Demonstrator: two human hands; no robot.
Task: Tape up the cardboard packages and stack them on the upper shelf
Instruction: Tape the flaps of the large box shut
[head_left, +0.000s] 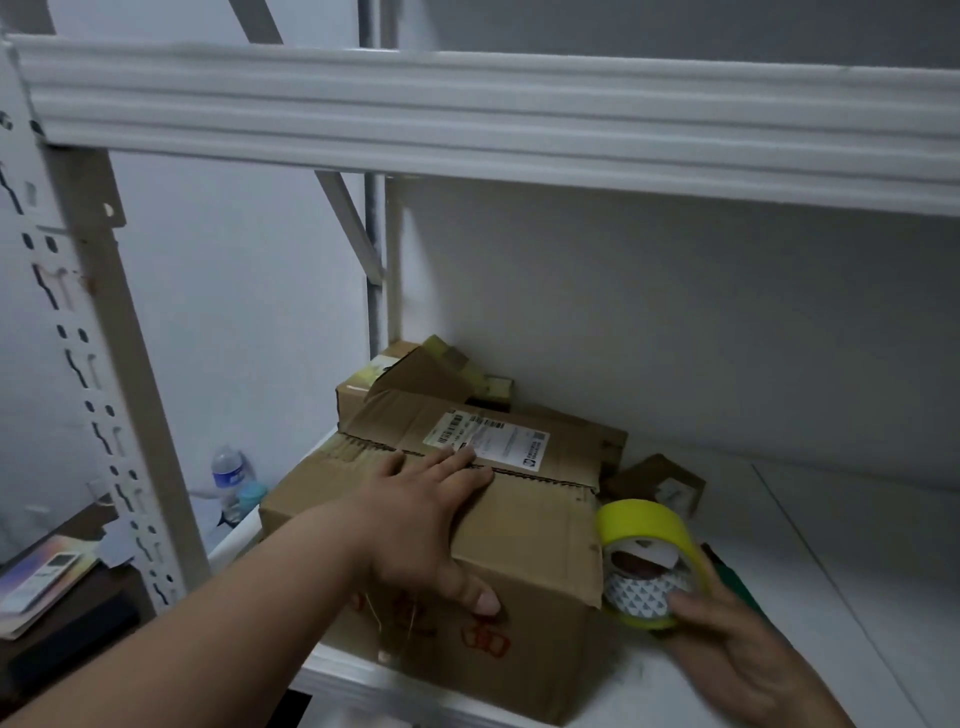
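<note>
The left hand lies flat with fingers spread on the box, thumb over its front edge. The right hand grips the tape roll beside the box's right edge, with bare shelf further right.

Dim, flat indoor light, soft focus.
Wide-angle bending curved the shelf beam; shadows were faint, edges blurred.

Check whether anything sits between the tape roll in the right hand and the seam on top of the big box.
Nothing visible does. The right hand holds the yellow tape roll just right of the big cardboard box. The left hand rests flat on the box top, covering the seam's left part; the right part lies bare.
</note>
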